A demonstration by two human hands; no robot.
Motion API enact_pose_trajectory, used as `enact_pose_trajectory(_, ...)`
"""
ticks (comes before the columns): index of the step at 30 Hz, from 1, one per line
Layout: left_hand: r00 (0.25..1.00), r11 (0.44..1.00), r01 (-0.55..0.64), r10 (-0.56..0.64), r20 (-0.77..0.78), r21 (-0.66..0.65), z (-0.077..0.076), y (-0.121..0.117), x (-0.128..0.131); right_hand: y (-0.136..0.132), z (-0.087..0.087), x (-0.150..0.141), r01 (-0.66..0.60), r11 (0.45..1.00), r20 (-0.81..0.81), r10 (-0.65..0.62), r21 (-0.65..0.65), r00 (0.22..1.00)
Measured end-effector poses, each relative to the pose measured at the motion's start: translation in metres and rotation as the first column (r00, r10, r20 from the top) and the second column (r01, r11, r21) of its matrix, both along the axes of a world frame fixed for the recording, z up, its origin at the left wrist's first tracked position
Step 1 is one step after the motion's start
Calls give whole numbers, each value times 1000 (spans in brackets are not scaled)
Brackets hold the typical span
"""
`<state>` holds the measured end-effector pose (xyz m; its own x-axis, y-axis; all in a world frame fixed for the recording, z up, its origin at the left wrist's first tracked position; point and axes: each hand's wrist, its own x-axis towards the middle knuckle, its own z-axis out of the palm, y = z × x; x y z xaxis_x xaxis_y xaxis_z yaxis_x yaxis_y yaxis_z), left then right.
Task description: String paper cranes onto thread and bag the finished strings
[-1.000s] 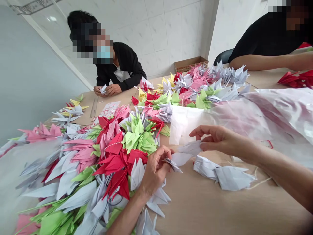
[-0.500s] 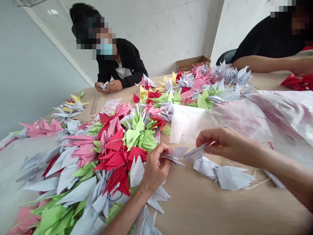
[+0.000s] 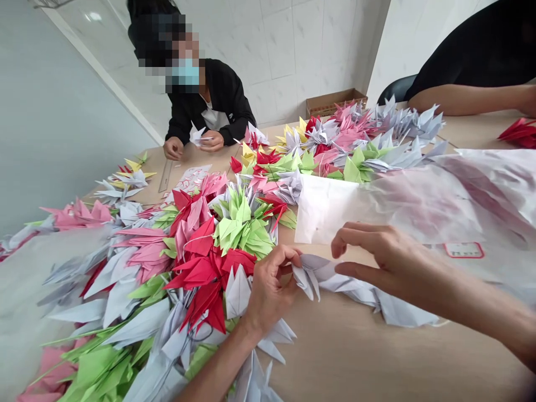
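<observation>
Left hand (image 3: 271,290) curled nearly shut, fingers (image 3: 290,258) pinching the near end of a pale lilac paper crane (image 3: 309,274). Right hand (image 3: 383,254) open with fingers spread, just beside that crane, no clear grip on anything. Crane sitting between both hands, joined to a line of pale paper cranes (image 3: 377,296) lying along the wooden table (image 3: 377,363).

Just left of the hands, a massive heap of red, pink, green, yellow and white origami cranes (image 3: 234,234), running back across the table. Clear plastic bag (image 3: 422,204) off to the right, with a red-bordered label (image 3: 464,250) on it, print too small to read. Beside the bag, a white paper sheet (image 3: 326,212).

Far side: a co-worker (image 3: 213,106) in a black jacket, small white crane (image 3: 197,135) between both hands, tiny white jacket logo unreadable. Nearby, a clear ruler (image 3: 166,176) and a paper with red marks (image 3: 193,178), neither legible from here. Cardboard box (image 3: 336,103) against the tiled wall (image 3: 276,56). Another person's forearm (image 3: 464,99) at top right, near some red cranes (image 3: 519,133).
</observation>
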<state>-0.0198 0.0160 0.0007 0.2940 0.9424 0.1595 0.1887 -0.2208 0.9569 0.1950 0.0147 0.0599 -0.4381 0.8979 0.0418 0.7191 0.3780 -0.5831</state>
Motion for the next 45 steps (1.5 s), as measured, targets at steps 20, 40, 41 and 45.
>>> enact_pose_trajectory(20,971,943,138,-69,228,-303,-1,7,2,2,-18,-17,172,964,-180,-209,-202,961)
enact_pose_trajectory(40,996,992,71,-77,-55,-103,7,2,2,8,-32,-15,-36,998,-324,49,44,945)
enact_pose_trajectory(41,993,995,80,-85,-87,-64,8,1,2,8,-32,-15,-13,999,-331,24,34,943)
enact_pose_trajectory(45,986,996,86,-80,-146,34,5,1,2,9,-34,-18,79,996,-365,-89,-40,927)
